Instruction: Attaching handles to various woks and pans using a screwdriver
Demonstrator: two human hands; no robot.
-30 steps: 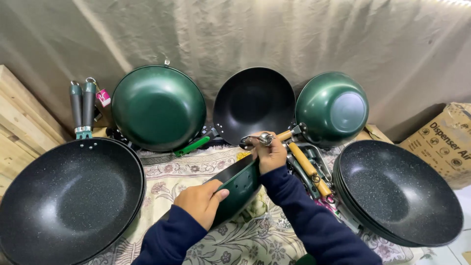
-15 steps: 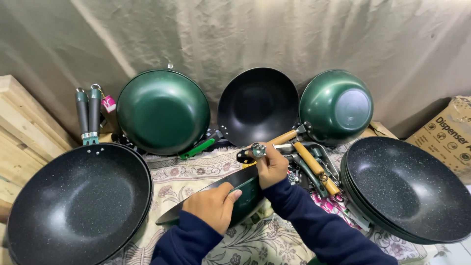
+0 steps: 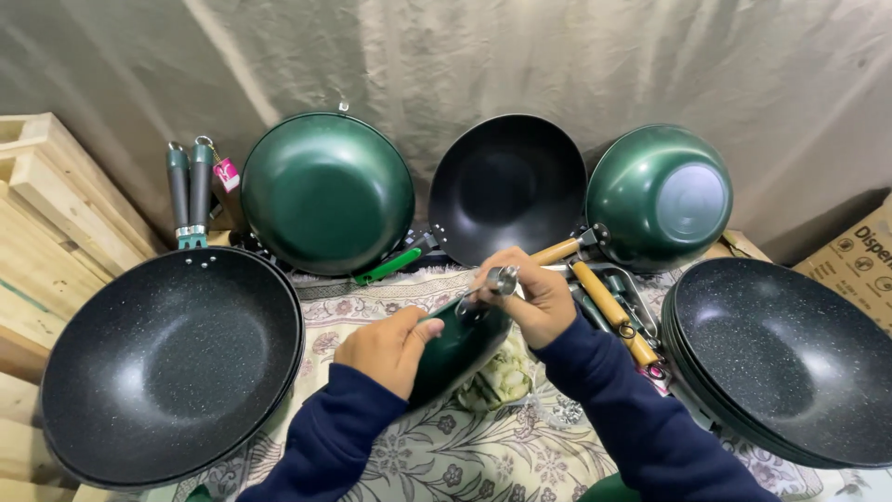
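Note:
A small dark green pan (image 3: 457, 351) is tilted on edge in front of me. My left hand (image 3: 386, 350) grips its left rim. At the pan's upper edge my right hand (image 3: 531, 297) holds a small silver metal fitting (image 3: 502, 279) pinched in its fingers. Both sleeves are dark blue. Under the pan lies crumpled clear wrapping (image 3: 500, 381) on a floral cloth (image 3: 446, 455).
A large speckled black wok (image 3: 167, 363) lies at left, and a stack of speckled woks (image 3: 790, 358) at right. Against the backdrop lean a green wok (image 3: 325, 191), a black wok (image 3: 506, 186) and an upturned green pan (image 3: 660, 197). Wooden-handled pans (image 3: 609, 307) lie between. A cardboard box (image 3: 859, 270) sits far right.
The green pan has been tipped more upright and nearer to me. My right hand has shifted from the handle end to the pan's upper edge with the silver fitting.

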